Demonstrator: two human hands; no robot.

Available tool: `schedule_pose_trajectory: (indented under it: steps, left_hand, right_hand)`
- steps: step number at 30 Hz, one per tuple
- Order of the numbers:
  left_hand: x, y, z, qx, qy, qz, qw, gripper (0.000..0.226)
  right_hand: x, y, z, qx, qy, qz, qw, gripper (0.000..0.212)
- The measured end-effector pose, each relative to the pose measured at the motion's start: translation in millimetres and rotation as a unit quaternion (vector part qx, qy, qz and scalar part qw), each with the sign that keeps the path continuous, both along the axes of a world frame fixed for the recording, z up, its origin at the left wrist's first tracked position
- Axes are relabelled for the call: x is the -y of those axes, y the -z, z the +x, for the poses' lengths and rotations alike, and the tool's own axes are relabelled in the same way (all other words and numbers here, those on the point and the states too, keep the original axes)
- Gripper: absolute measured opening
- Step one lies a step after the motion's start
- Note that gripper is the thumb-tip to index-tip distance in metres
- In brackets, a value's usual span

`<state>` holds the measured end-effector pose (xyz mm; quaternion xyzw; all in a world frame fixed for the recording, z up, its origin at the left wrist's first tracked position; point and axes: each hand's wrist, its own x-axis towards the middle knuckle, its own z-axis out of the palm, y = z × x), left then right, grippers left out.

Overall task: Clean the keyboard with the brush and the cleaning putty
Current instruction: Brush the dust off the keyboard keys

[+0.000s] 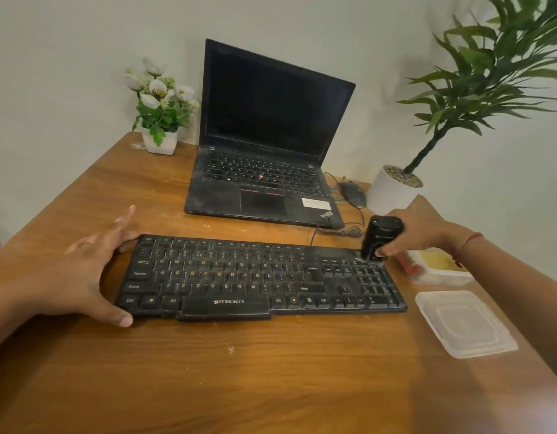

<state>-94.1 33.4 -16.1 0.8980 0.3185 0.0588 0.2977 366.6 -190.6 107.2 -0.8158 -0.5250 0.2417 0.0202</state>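
Note:
A dusty black keyboard [258,278] lies across the middle of the wooden table. My left hand [83,270] rests spread against its left end, thumb at the front corner and fingers at the back corner. My right hand [418,233] grips a stubby black brush [380,238] and holds it upright on the keyboard's far right corner, above the number pad. An open clear tub with yellow cleaning putty [440,266] sits just right of the keyboard, partly hidden by my right wrist.
The tub's clear lid [465,324] lies near the table's right edge. Behind the keyboard stand an open dusty laptop [267,158], a wired mouse [352,191], a white pot with a tall plant [393,191] and a small flower pot [159,142]. Crumbs speckle the table [230,349].

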Motion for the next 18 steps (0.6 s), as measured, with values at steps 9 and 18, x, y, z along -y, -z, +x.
schedule_pose_trajectory:
  steps: [9, 18]
  left_hand:
    - [-1.5, 0.3, -0.5, -0.007, 0.009, -0.003, 1.0, 0.156]
    - [10.2, -15.2, -0.9, -0.038, 0.005, -0.039, 0.998, 0.152]
  right_hand:
    - [24.1, -6.7, 24.2, 0.11, 0.036, 0.051, 0.992, 0.043]
    - [-49.8, -19.5, -103.1, -0.113, -0.116, 0.161, 0.974, 0.034]
